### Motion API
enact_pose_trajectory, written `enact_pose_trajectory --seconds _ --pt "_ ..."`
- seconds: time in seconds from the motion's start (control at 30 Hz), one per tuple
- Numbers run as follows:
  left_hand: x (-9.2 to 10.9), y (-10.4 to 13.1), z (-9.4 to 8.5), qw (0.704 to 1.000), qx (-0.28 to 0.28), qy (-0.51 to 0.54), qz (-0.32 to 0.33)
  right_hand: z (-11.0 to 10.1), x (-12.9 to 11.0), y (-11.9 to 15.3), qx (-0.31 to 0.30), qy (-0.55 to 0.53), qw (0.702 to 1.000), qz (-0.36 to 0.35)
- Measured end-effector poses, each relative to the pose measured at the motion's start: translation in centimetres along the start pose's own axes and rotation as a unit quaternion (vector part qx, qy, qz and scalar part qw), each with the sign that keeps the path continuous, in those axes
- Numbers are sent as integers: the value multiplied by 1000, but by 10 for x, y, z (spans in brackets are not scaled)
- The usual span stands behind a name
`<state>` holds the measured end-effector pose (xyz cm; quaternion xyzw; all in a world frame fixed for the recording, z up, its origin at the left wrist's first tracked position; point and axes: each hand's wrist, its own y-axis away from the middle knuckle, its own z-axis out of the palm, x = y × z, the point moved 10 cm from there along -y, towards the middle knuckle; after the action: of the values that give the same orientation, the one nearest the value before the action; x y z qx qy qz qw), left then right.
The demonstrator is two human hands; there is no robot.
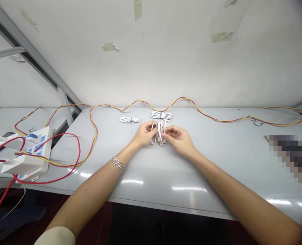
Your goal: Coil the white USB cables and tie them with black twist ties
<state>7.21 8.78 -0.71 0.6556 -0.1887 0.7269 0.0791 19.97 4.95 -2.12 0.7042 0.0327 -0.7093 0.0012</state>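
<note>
Between my hands, just above the grey table, is a coiled white cable [162, 133] with its loops standing upright. My left hand [145, 134] is closed on the coil's left side, thumb toward me. On the right side, my right hand [179, 139] pinches the loops between thumb and fingers. Behind my hands lies a white cable bundle [161, 115] bound with a dark tie. To its left is a smaller white cable bundle [130, 120], also tied in the middle. The cable's ends are partly hidden by my fingers.
A power strip [40, 149] with plugged-in adapters stands at the left, red and yellow wires looping from it. A twisted red-yellow wire [140, 101] runs along the table's back by the white wall. At the right lies a pixelated object [294, 160]. Black tie pieces [257, 122] lie nearby.
</note>
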Motion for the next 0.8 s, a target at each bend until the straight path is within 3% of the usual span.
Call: enact_pose_trajectory --seconds 0.17,0.33,0.43,0.53,0.67,0.8 --pt "-8 -1 -5 1000 12 4 -21 -4 4 1 18 2 1000 3" --pt "-16 -3 -8 997 15 54 -52 -15 -8 0 63 34 994 -77" --pt "-16 -2 -1 995 -11 80 -60 -12 -8 -2 35 26 996 -80" --pt "-12 -1 1 998 -21 35 -45 -9 -7 -3 18 18 997 -75" --pt "1 1 -11 996 20 -87 6 -17 -5 -4 55 12 996 -66" --pt "-1 0 -11 994 13 -112 -7 -29 1 -6 95 -11 995 -19"
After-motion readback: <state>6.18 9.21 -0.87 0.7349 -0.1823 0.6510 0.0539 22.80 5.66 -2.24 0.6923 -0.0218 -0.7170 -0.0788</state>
